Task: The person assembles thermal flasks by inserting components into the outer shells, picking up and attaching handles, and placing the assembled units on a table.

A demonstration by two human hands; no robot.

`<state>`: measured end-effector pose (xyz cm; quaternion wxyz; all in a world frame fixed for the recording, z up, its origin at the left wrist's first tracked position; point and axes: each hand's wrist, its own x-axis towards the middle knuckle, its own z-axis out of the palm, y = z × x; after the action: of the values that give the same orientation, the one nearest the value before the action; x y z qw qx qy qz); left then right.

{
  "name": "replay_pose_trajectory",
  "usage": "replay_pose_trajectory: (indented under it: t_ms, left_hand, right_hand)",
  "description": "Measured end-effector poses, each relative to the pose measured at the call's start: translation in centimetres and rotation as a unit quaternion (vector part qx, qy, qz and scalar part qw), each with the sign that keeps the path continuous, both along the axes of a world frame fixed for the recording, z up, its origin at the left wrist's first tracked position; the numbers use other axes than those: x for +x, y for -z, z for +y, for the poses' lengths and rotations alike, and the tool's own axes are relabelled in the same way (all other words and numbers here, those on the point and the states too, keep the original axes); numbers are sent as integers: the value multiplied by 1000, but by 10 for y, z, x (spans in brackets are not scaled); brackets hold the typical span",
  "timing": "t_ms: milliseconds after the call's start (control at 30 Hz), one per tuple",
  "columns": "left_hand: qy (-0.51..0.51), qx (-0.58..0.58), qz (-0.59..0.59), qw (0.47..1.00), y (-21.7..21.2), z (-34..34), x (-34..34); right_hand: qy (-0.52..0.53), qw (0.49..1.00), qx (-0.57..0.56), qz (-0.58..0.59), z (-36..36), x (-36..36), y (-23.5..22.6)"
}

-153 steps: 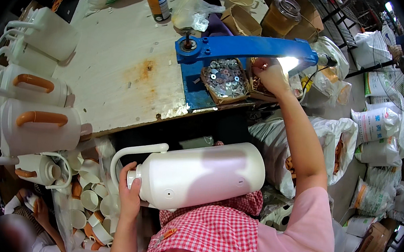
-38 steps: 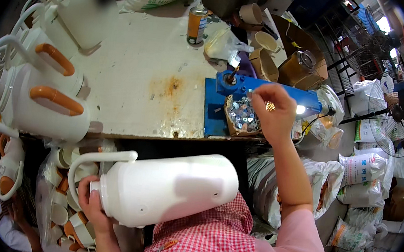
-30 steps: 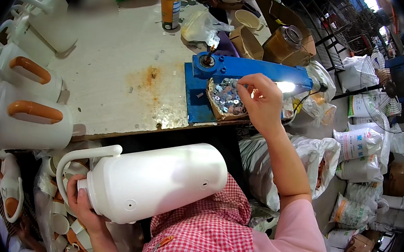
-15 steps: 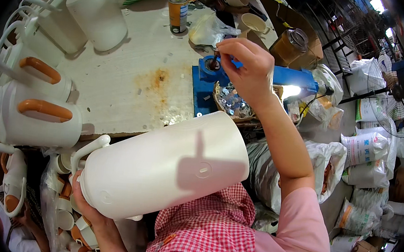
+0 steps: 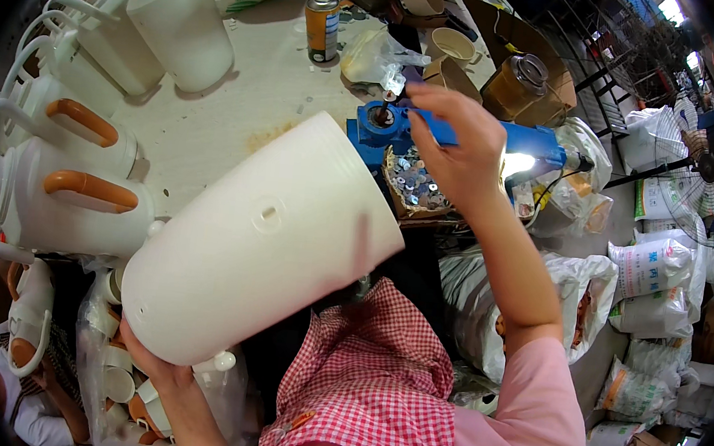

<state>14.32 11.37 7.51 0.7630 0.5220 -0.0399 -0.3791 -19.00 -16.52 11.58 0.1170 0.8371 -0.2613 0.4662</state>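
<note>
A large white jug body (image 5: 256,239) lies tilted across the front of me, its broad end toward the upper right. My left hand (image 5: 159,360) supports it from below at the lower left end, the fingers partly hidden behind it. A small oval hole shows on the jug's upward side. My right hand (image 5: 460,138) hovers over a blue machine (image 5: 392,125), thumb and fingers apart, with nothing visible between them. A dark upright rod with a shiny tip stands on the machine beside the fingertips. Below the hand sits a box of small metal washers (image 5: 414,181).
Several white jugs with orange handles (image 5: 89,190) crowd the table's left side. A spray can (image 5: 321,26), a plastic bag (image 5: 373,55) and a jar (image 5: 518,82) stand at the back. A bin of parts (image 5: 118,385) is lower left, beside another person (image 5: 38,407) holding a jug.
The jug has swung to a steeper tilt and turned, its broad end moving left and up from the lap. My right hand has loosened from a pinch above the rod and shifted right.
</note>
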Motion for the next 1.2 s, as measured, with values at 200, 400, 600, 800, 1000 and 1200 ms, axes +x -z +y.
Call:
replay_pose_trajectory:
  t_ms: [200,400,600,800,1000,1200]
  left_hand:
    - [73,-4,-29,997,-23,-40,16]
    - [160,40,-72,984,-55,-119,10]
    - [277,21,-338,899,-53,-200,-59]
    - [297,0,-336,894,-16,-238,-94]
    - [303,-51,-335,891,-10,-248,-108]
    - [314,-42,-321,892,3,-253,-118]
  right_hand:
    - [-255,676,631,-284,72,27,7]
    - [-149,726,541,-398,46,3,6]
    - [-99,714,468,-510,22,-66,38]
    - [-76,725,427,-535,15,-113,68]
    - [-78,727,432,-529,14,-131,66]
    - [-52,740,431,-514,15,-144,65]
